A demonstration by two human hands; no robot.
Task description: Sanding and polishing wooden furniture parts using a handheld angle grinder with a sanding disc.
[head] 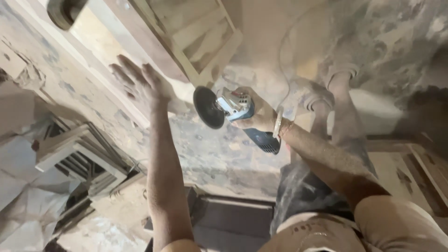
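Prob. woodshop: dusty floor (224, 154), wood frames (196, 37), angle grinder (233, 109).

The left arm stretches straight forward from the bottom of the view, bare and dusty, and the left hand (140, 84) is spread flat with its fingers (122, 70) fanned apart and the palm pressed down. The right arm comes in from the lower right with the elbow bent and the forearm angled toward the centre, a bangle at its wrist. The right hand (254, 116) is curled tight in a full grip, knuckles turned up.
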